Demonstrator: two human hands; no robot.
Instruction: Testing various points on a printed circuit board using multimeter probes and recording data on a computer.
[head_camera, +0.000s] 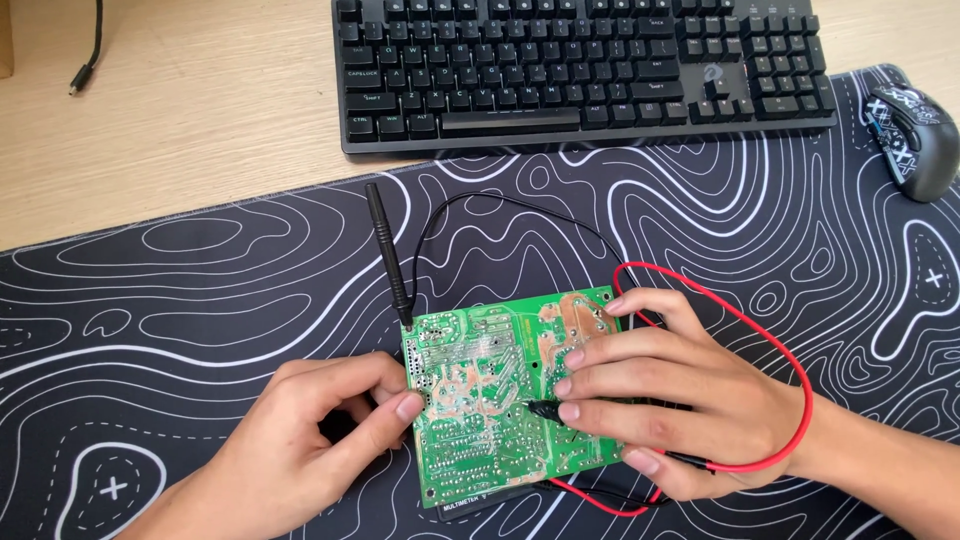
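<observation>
Here I am watching a green circuit board (500, 390), solder side up, lying on the contour-patterned desk mat (200, 290) in front of the black keyboard (585, 70). The left hand (300, 440) is pinching the board's left edge, its grip narrow on that rim. The right hand (660, 395) is resting flat on the board's right half, holding a dark probe tip against it, though I cannot tell exactly how the fingers are closing. A black probe (388, 250) is lying beyond the board's upper-left corner, and a red lead (760, 330) is looping around the right wrist. The board is looking light, stiff and fragile, with prickly solder points; its bare edges seem the safest hold. Beneath its near edge, a dark casing with a white printed label is peeking out.
</observation>
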